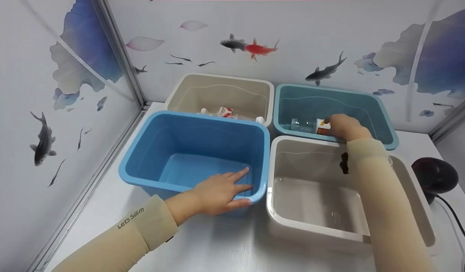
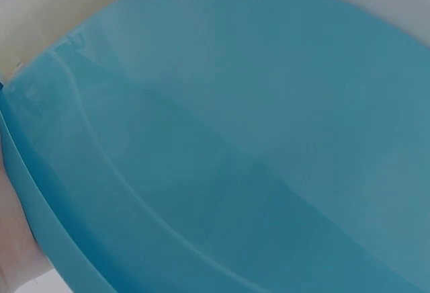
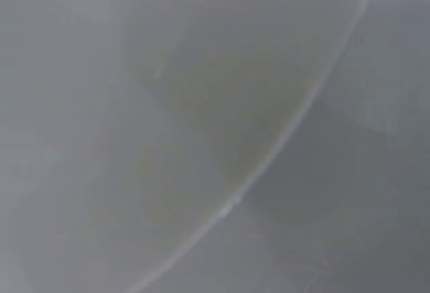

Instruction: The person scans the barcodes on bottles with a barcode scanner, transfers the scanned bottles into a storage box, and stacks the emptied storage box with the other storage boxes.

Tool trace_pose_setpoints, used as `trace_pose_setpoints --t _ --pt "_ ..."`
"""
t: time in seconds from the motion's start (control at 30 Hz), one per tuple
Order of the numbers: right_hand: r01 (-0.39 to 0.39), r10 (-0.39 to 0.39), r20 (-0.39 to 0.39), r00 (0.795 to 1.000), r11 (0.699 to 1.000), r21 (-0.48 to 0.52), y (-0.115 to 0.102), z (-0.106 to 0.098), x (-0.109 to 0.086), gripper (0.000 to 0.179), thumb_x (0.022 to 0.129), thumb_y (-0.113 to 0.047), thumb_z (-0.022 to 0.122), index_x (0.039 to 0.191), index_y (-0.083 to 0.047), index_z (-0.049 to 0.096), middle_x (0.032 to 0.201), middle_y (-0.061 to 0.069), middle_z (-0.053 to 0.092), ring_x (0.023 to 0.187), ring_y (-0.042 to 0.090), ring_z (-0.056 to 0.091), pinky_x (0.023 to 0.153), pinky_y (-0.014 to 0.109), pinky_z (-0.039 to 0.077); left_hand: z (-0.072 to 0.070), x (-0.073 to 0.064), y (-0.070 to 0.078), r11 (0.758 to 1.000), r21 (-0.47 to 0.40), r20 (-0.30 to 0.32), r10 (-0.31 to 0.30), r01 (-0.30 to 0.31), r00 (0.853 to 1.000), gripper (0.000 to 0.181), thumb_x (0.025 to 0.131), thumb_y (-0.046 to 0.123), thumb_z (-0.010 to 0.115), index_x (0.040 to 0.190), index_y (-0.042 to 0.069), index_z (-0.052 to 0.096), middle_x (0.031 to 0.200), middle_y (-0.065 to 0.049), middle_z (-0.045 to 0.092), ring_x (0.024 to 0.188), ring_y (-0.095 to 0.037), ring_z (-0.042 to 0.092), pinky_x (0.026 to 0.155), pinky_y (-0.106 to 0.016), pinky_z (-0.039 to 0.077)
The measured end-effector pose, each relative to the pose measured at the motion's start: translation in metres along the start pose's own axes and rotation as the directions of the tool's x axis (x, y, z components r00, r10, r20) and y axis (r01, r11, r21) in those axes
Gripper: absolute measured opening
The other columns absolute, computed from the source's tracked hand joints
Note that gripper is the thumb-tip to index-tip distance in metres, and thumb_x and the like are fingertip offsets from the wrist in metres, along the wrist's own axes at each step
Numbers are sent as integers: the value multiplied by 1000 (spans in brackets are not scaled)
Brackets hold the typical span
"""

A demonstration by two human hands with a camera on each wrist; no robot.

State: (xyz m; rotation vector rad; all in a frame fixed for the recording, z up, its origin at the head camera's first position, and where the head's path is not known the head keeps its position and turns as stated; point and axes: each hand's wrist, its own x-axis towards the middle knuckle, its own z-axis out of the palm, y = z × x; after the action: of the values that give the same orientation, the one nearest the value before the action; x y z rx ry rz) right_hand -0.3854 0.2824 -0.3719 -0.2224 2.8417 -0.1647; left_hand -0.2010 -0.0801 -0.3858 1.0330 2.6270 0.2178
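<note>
My left hand (image 1: 219,192) lies over the near rim of the blue bin (image 1: 194,118), fingers spread and straight. In the left wrist view, part of a hand (image 2: 17,239) shows at the lower left beside the bin's blue wall (image 2: 222,138). At the back right, my right hand (image 1: 344,126) reaches into the teal bin (image 1: 330,90). Its fingers curl at the labelled part of a clear plastic bottle (image 1: 303,125) lying there; the hand hides the bottle's right end. Only blurred grey surfaces appear in the right wrist view, with no hand or bottle.
Behind the blue bin, a beige bin (image 1: 221,81) holds several clear bottles, one with a red and white label (image 1: 225,112). The right forearm crosses over a grey-beige bin (image 1: 312,204). A black rounded device (image 1: 434,174) with a cable stands at the right edge.
</note>
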Motion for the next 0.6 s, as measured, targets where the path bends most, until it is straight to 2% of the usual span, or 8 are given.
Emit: trace_pose_setpoints --t 0.1,0.33,0.6 --pt "10 -10 -18 1000 1000 -19 0 -2 -1 50 90 -23 60 127 8 51 126 33 52 111 46 52 95 60 40 0 0 1 1000 -2 2 -4 4 1000 60 94 59 33 144 26 38 158 -3 16 140 -26 30 109 -49 33" --pt "-24 25 -33 999 999 31 -1 -3 -7 45 90 -17 59 128 6 51 127 31 52 112 46 51 96 61 38 -2 -1 1 1000 -6 8 -13 13 1000 60 94 59 34 144 26 37 158 -2 16 141 -26 29 109 -50 33" --pt "13 -15 -75 997 1000 -24 5 -6 -14 45 90 -18 57 127 8 51 124 32 53 114 48 50 95 62 38 0 -1 1 1000 -9 -10 -2 2 1000 59 94 58 35 143 25 39 157 -3 18 140 -27 31 107 -51 35"
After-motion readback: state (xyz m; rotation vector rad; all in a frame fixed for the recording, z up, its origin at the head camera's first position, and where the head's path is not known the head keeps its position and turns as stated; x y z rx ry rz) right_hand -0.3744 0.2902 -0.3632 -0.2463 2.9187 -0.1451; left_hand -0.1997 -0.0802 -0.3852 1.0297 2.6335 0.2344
